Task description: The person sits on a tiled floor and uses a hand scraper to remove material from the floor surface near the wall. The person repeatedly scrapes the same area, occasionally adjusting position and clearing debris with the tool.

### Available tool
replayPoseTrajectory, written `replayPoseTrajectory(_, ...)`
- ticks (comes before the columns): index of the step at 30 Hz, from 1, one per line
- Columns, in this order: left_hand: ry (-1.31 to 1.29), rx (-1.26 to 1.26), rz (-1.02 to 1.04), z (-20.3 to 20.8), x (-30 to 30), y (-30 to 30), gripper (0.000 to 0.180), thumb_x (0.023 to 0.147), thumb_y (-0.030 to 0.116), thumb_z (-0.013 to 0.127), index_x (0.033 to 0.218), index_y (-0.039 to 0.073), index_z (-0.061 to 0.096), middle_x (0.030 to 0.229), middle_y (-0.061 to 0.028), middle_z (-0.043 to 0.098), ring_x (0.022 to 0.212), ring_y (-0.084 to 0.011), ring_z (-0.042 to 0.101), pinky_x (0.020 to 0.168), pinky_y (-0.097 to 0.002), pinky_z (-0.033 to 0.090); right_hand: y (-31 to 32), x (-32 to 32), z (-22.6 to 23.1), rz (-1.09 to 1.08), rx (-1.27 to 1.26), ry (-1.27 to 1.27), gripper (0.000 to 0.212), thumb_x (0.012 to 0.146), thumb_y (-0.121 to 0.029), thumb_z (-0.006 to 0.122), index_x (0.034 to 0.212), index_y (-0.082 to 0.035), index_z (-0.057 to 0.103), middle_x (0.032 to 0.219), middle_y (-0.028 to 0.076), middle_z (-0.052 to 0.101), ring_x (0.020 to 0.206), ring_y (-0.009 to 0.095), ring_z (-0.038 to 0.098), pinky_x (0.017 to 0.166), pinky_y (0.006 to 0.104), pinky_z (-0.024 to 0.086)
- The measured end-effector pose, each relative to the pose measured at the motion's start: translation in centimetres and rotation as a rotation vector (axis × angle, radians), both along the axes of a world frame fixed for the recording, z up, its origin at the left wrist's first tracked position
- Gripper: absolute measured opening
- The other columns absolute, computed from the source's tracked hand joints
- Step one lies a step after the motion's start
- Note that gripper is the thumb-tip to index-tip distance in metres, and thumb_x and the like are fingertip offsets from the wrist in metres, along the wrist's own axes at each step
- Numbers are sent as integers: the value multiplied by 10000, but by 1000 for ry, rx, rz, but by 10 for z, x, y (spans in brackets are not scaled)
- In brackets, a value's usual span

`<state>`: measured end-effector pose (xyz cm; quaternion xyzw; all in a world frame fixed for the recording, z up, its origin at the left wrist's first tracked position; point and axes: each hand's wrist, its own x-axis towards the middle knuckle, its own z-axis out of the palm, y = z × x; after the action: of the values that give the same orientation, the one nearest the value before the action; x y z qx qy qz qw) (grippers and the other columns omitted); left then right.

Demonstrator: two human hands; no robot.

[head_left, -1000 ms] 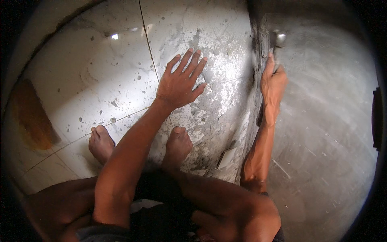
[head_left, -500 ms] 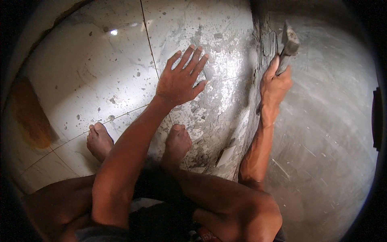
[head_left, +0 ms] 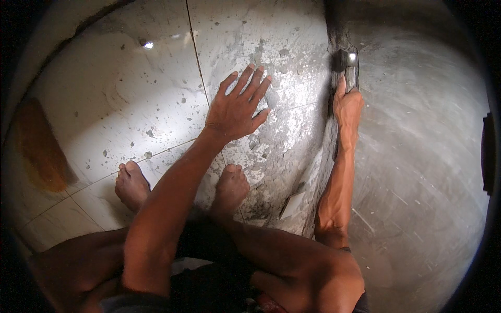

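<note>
My right hand is wrapped round the handle of a hammer, thumb stretched along it. The metal head is at the rough broken edge where the floor meets the grey wall; whether it touches there I cannot tell. My left hand lies palm down with spread fingers on the whitish tiled floor, holding nothing. Around its fingertips the tile is scuffed and dusted with grey mortar.
Small grey crumbs are scattered over the tiles. A pale flat shard rests by the broken edge near my right knee. A smooth grey cement wall fills the right side. A rusty brown patch shows at far left. My bare feet are on the floor.
The hammer has come down and left from its raised, tilted position over the wall to the broken edge. My left hand stays flat on the floor, nearly in place.
</note>
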<state>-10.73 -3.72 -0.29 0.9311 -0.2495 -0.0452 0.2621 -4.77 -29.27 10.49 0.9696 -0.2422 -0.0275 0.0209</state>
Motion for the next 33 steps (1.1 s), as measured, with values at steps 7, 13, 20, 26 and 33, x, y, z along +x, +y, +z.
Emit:
replayPoseTrajectory(7, -28, -12, 10, -2, -1, 1, 739, 976, 566, 526, 1577, 181, 335, 1616, -94, 348, 1494, -246, 316, 1215, -470, 237, 29, -12, 21, 92, 126, -322, 588, 1024, -431, 547, 930, 141, 642, 726, 281, 656, 625, 346, 674, 606, 477, 514)
replayPoseTrajectory(13, -7, 20, -5, 3, 4, -1, 735, 978, 571, 520, 1578, 188, 336, 1618, -83, 345, 1498, -233, 306, 1216, -459, 237, 10, 4, 14, -79, 40, 5, 596, 1027, -438, 544, 994, 151, 630, 776, 289, 677, 672, 372, 682, 622, 494, 517)
replayPoseTrajectory(20, -10, 8, -2, 4, 2, -2, 731, 982, 567, 511, 1581, 190, 329, 1618, -83, 343, 1499, -229, 302, 1221, -456, 222, -1, -8, 3, -22, -42, -109, 670, 1036, -490, 495, 1014, 164, 637, 892, 393, 665, 858, 510, 694, 725, 550, 523)
replayPoseTrajectory(26, -23, 20, 4, 0, 0, -1, 732, 983, 573, 506, 1580, 188, 330, 1621, -78, 335, 1497, -227, 306, 1225, -458, 214, 16, -25, 12, -109, 71, -12, 601, 1034, -461, 514, 1007, 128, 629, 820, 353, 657, 745, 470, 676, 695, 520, 521)
replayPoseTrajectory(33, -3, 6, 7, 0, -1, 3, 732, 979, 560, 525, 1578, 187, 331, 1614, -80, 344, 1502, -230, 293, 1226, -464, 215, 25, -39, 36, 228, 164, -466, 503, 1016, -398, 583, 1058, 102, 612, 747, 294, 643, 654, 399, 650, 652, 480, 523)
